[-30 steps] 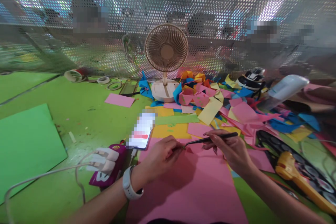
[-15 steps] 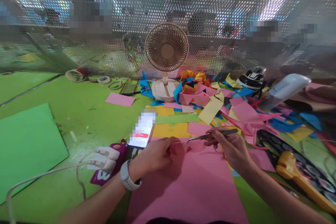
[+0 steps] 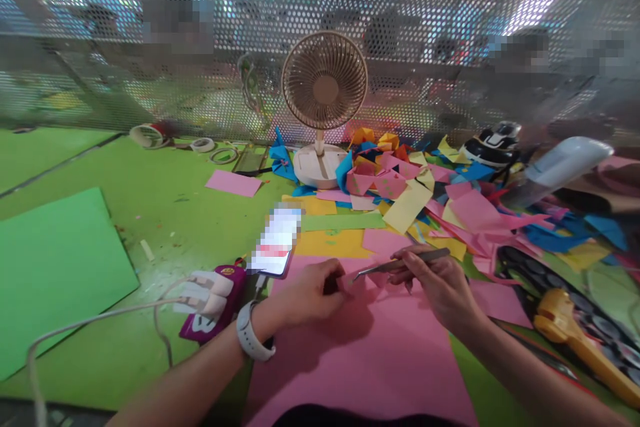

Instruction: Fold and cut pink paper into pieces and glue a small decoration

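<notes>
My right hand point(image 3: 437, 287) grips a pair of curved-tip metal tweezers point(image 3: 390, 267), which point left toward my other fingers. Thumb and fingers of my left hand point(image 3: 313, 290) are drawn together near the tweezer tips; whatever lies between them, if anything, is too small to make out against the pink behind. A white watch sits on that wrist. Under both hands a large pink paper sheet point(image 3: 360, 360) lies flat, with their shadows on it. Just beyond my left hand a lit phone point(image 3: 277, 243) rests with a cable plugged in.
A small fan point(image 3: 325, 90) stands at the back before a perforated metal screen. Coloured paper scraps point(image 3: 400, 177) are heaped to its right. A yellow-handled tool point(image 3: 570, 320) and a black tray lie right. Left are a green sheet point(image 3: 60, 280) and white chargers point(image 3: 205, 293) with cables.
The view has shifted slightly, moving the scene's back a little up and right. My left fingers have curled more, and the tweezer tips stay close to them.
</notes>
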Demonstrator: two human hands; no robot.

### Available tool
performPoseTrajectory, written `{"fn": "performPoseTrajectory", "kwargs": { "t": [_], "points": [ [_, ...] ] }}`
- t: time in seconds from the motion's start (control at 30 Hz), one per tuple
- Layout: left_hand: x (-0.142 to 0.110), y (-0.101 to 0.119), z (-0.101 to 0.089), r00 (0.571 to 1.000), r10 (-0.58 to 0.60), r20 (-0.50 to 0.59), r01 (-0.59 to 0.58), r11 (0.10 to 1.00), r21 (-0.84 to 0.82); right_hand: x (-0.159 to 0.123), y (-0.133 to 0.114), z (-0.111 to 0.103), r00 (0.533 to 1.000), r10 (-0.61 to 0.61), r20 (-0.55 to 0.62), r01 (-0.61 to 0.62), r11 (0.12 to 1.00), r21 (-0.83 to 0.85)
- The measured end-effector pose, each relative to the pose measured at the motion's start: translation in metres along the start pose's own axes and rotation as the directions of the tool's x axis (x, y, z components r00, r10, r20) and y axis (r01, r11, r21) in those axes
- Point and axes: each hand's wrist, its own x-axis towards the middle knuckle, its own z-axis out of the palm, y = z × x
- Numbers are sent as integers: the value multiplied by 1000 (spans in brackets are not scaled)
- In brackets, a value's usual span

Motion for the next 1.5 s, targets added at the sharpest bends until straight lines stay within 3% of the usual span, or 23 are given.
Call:
{"fn": "performPoseTrajectory", "kwargs": {
  "t": [0.17, 0.27, 1.27, 1.5],
  "points": [
    [-1, 5, -2, 985, -74, 153, 105, 974, -200, -2, -3, 0, 995, 29, 97, -31, 999, 20],
    [-2, 5, -3, 972, -91, 216, 140, 965, -222, -3, -4, 0, 991, 37, 131, -38, 999, 9],
    [-3, 7, -4, 941, -46, 336, 124, 968, -216, -6, -9, 4, 980, 85, 178, -70, 994, -86],
    [-4, 8, -4, 927, -34, 375, 118, 972, -202, -5, -7, 1, 967, 98, 234, -82, 994, -74]
  ]
}}
